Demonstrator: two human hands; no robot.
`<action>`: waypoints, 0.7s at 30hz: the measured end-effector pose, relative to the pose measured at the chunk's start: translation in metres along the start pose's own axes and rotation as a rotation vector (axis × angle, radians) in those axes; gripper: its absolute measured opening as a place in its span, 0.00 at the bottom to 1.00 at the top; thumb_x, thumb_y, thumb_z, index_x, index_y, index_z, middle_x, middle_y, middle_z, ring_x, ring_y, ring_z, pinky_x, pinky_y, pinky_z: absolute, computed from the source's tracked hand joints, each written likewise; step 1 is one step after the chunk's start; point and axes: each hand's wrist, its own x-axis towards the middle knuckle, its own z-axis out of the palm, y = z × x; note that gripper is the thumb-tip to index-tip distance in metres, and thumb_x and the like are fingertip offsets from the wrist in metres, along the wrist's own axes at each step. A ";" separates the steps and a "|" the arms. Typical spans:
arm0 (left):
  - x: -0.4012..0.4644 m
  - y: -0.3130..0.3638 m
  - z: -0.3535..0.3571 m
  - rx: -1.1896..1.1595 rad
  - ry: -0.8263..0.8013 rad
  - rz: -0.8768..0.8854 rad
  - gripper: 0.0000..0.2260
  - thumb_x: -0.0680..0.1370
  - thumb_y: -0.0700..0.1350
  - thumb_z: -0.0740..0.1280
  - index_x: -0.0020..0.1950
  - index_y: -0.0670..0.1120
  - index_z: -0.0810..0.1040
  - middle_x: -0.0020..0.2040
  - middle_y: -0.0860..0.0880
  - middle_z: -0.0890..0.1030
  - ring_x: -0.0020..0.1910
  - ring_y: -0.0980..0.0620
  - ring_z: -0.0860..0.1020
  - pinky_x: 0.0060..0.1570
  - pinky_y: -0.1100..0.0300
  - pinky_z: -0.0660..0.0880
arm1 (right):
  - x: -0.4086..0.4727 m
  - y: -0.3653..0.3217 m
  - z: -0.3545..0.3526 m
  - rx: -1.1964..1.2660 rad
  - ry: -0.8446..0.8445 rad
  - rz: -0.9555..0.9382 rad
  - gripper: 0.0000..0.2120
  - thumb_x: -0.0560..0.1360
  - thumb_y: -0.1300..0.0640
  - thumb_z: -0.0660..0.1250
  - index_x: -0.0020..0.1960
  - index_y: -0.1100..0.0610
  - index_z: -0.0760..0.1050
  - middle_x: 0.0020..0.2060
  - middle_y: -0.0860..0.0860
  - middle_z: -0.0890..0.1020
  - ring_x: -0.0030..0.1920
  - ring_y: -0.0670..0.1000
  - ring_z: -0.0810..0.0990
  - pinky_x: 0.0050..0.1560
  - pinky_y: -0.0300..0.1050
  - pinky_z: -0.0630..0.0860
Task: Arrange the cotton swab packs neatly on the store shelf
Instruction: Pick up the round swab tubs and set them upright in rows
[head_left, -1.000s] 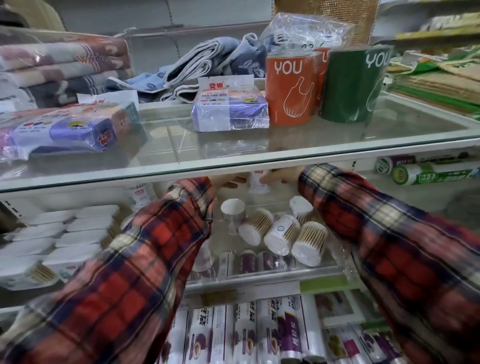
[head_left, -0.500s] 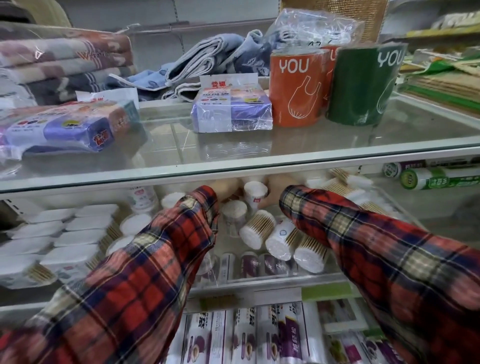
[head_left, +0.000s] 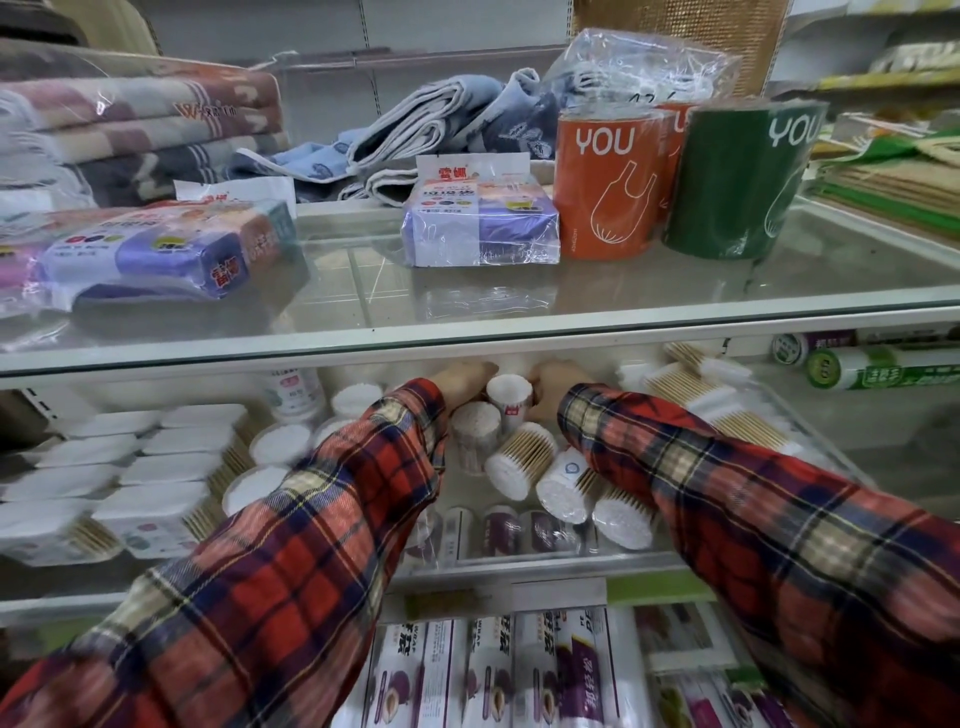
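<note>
On the middle shelf (head_left: 519, 564) an upright round cotton swab pack (head_left: 510, 399) with a white lid stands at the back. My left hand (head_left: 464, 383) holds it from the left and my right hand (head_left: 551, 388) from the right; the fingertips are partly hidden under the upper shelf's rail. In front of it stands a clear round pack (head_left: 475, 434). Three round packs (head_left: 563, 486) lie on their sides in front of that one. Flat white swab packs (head_left: 130, 480) sit in rows at the left, and more swab packs (head_left: 719, 397) lie at the right.
A glass shelf (head_left: 649, 291) just above my hands carries wrapped packs (head_left: 480, 226), orange (head_left: 602, 182) and green (head_left: 740, 182) bag rolls and folded towels (head_left: 135, 130). White round lids (head_left: 283, 441) stand left of my left sleeve. Purple-labelled rolls (head_left: 498, 670) fill the shelf below.
The view has shifted and both arms reach deeper under the glass shelf. The upright white-lidded pack now stands between my hands farther back than a second ago.
</note>
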 end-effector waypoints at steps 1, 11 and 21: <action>0.000 -0.001 0.000 -0.028 -0.002 -0.014 0.13 0.81 0.50 0.59 0.48 0.43 0.77 0.39 0.47 0.81 0.35 0.51 0.78 0.35 0.61 0.73 | 0.001 0.001 0.001 0.005 0.004 -0.009 0.12 0.69 0.51 0.70 0.48 0.57 0.81 0.44 0.54 0.84 0.44 0.54 0.80 0.45 0.41 0.73; -0.011 0.014 -0.003 0.418 0.057 0.118 0.16 0.79 0.46 0.65 0.62 0.37 0.76 0.60 0.41 0.78 0.55 0.46 0.76 0.60 0.54 0.73 | -0.015 0.000 -0.023 0.099 0.025 0.066 0.18 0.75 0.56 0.66 0.64 0.59 0.71 0.60 0.55 0.78 0.60 0.55 0.76 0.63 0.47 0.71; -0.028 0.005 0.001 0.971 0.092 0.207 0.23 0.70 0.48 0.75 0.62 0.42 0.75 0.59 0.43 0.79 0.58 0.45 0.77 0.56 0.55 0.75 | -0.077 -0.025 -0.006 -0.052 -0.051 -0.067 0.33 0.57 0.31 0.72 0.48 0.56 0.73 0.34 0.47 0.74 0.37 0.50 0.75 0.36 0.42 0.70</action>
